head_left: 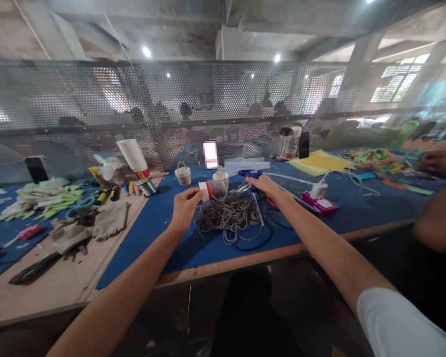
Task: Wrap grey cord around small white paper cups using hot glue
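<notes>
My left hand (pixel 186 206) is closed on a paper cup (pixel 217 189), tipped on its side with its white and red end toward my fingers. Grey-brown cord is wrapped around the cup's other part. A blue hot glue gun (pixel 250 173) is gripped in my right hand (pixel 263 183), its nozzle pointing left, a little above and right of the cup. Below both hands lies a tangled heap of grey cord (pixel 228 216). Behind the held cup stands another pale cup (pixel 226 177), partly hidden. Farther left is a small cord-wrapped cup with a handle (pixel 183 176).
A leaning stack of paper cups (pixel 131 152), work gloves (pixel 111 220) and scissors are at left. On the right, a magenta power strip (pixel 321 204) has a white plug in it, near yellow sheets (pixel 325 162). A co-worker's arm (pixel 440 213) is at far right. A perforated screen (pixel 230 99) rises behind.
</notes>
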The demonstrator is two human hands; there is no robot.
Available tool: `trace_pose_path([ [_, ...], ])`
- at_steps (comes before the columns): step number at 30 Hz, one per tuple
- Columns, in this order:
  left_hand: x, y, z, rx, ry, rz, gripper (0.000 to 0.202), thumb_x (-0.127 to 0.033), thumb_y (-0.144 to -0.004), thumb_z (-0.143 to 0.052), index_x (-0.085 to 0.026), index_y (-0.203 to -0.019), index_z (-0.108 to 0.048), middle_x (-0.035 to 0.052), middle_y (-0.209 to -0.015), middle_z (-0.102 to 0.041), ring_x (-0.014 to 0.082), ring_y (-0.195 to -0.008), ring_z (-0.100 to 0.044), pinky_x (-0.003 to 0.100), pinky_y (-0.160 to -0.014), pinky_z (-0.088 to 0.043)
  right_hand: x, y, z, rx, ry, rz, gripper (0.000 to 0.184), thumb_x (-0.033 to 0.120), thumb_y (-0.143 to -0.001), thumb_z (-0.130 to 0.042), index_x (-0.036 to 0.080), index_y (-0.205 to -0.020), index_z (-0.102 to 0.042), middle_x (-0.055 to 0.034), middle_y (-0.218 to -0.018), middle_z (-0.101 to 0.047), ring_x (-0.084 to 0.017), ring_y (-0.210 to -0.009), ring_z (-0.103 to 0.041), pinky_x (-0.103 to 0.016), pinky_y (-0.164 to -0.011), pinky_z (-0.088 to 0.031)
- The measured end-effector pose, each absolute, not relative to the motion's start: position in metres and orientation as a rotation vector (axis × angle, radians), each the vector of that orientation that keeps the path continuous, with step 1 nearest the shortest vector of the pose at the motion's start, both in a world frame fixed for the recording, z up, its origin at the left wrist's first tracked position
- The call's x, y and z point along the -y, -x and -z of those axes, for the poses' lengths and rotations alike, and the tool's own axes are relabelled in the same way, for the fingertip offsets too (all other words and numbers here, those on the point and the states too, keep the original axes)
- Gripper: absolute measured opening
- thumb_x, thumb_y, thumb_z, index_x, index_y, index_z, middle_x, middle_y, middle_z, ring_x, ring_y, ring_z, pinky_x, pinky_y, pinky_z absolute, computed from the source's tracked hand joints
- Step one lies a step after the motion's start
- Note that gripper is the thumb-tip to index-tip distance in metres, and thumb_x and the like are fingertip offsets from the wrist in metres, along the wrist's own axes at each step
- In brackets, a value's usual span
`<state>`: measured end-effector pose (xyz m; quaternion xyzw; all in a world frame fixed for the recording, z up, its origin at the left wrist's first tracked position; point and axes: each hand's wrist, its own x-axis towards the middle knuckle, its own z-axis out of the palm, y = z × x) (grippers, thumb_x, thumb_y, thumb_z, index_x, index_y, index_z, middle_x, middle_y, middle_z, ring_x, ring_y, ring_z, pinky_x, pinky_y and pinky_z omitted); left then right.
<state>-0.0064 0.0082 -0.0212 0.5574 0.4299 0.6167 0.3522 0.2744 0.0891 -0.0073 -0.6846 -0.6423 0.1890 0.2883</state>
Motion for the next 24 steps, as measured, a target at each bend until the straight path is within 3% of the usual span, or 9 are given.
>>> trace_pose_path([
  [4,-0.007,0.007,0.020,-1.128,-1.452,-1.593,0.028,-0.042,-0.071,-0.077,-0.016,-0.082,-0.077,0.0011,-0.074,-0.070,0.0133,-0.065,-0.057,0.025,-0.066,-0.047,-0.109,-0.269,0.004,1.779,1.987,-0.465,0.058,0.062,-0.085,-0.052,0.009,-0.091,-0.076,-0.0199,-0.091,-0.075,-0.032,-0.091,-0.071,-0.035,-0.075,-0.049],
  [7,-0.006,0.007,0.020,-1.151,-1.472,-1.581,0.028,-0.043,-0.072,-0.076,-0.016,-0.082,-0.077,0.0010,-0.072,-0.069,0.0137,-0.066,-0.057,0.024,-0.065,-0.045,-0.115,-0.266,0.001,1.791,2.084,-0.401,0.062,0.060,-0.086,-0.054,0.007,-0.110,-0.073,-0.0247,-0.115,-0.071,-0.035,-0.112,-0.066,-0.036,-0.085,-0.049],
  [10,-0.005,0.006,0.020,-1.154,-1.461,-1.570,0.029,-0.043,-0.073,-0.075,-0.016,-0.083,-0.077,0.0008,-0.072,-0.069,0.0136,-0.066,-0.056,0.024,-0.066,-0.045,-0.114,-0.264,-0.001,1.802,2.146,-0.353,0.064,0.061,-0.088,-0.053,0.008,-0.120,-0.070,-0.0251,-0.126,-0.067,-0.034,-0.121,-0.062,-0.037,-0.093,-0.047],
  [16,-0.001,0.004,0.018,-1.174,-1.462,-1.541,0.027,-0.040,-0.074,-0.076,-0.014,-0.084,-0.078,0.0007,-0.074,-0.070,0.0117,-0.065,-0.053,0.023,-0.066,-0.042,-0.114,-0.262,-0.003,1.860,2.195,-0.266,0.064,0.060,-0.090,-0.052,0.009,-0.124,-0.068,-0.0243,-0.131,-0.064,-0.034,-0.126,-0.058,-0.039,-0.101,-0.044],
  [24,-0.002,0.004,0.018,-1.173,-1.447,-1.525,0.026,-0.039,-0.073,-0.077,-0.015,-0.085,-0.078,0.0017,-0.076,-0.071,0.0127,-0.067,-0.055,0.023,-0.068,-0.044,-0.118,-0.261,-0.001,1.910,2.206,-0.164,0.060,0.056,-0.093,-0.052,0.007,-0.121,-0.070,-0.0251,-0.126,-0.067,-0.033,-0.125,-0.060,-0.037,-0.100,-0.045],
])
